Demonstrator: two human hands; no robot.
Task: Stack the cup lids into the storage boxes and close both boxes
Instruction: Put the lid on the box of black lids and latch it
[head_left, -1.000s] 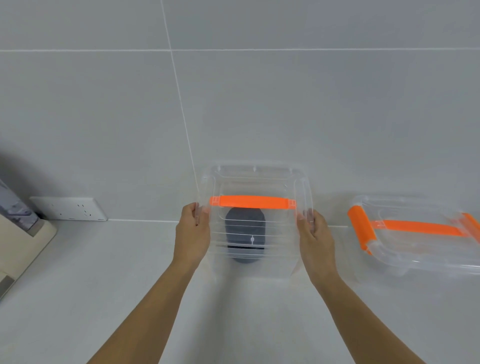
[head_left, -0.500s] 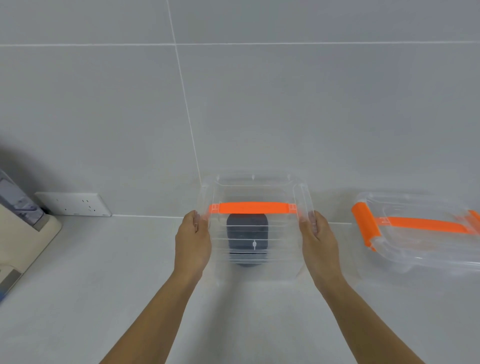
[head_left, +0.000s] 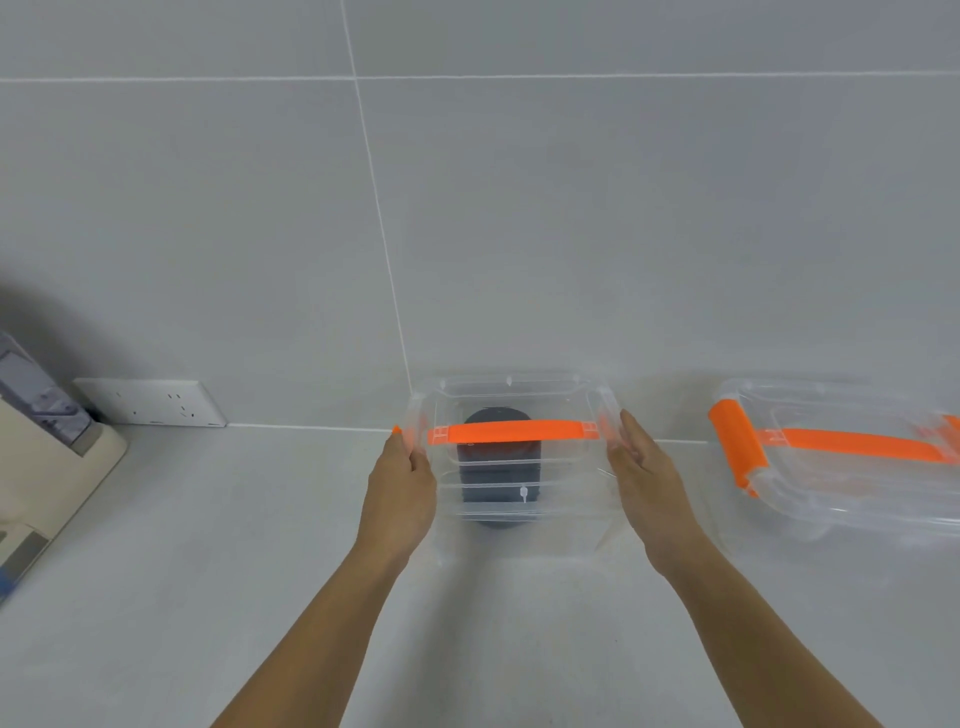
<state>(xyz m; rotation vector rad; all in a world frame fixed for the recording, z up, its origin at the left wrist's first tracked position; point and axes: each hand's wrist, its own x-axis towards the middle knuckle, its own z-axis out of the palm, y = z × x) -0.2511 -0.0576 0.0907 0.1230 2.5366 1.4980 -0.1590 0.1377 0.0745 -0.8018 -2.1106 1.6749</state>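
A clear storage box (head_left: 519, 535) stands on the white counter against the tiled wall. Its clear lid lies on top, with the orange handle (head_left: 511, 431) running across. Through the plastic I see a dark stack of cup lids (head_left: 498, 483) inside. My left hand (head_left: 402, 488) curls around the lid's left end, where an orange latch tip (head_left: 397, 430) peeks out. My right hand (head_left: 647, 478) lies flat against the right end, fingers straight. A second clear box (head_left: 831, 488) with an orange latch and handle sits to the right, lid on; its contents cannot be made out.
A white wall socket (head_left: 150, 402) sits low on the wall at the left. A beige appliance (head_left: 47, 457) stands at the far left edge of the counter. The tiled wall rises directly behind both boxes.
The lid, held tilted above the box a second ago, has come down onto it. My right hand's fingers have straightened against the box's end.
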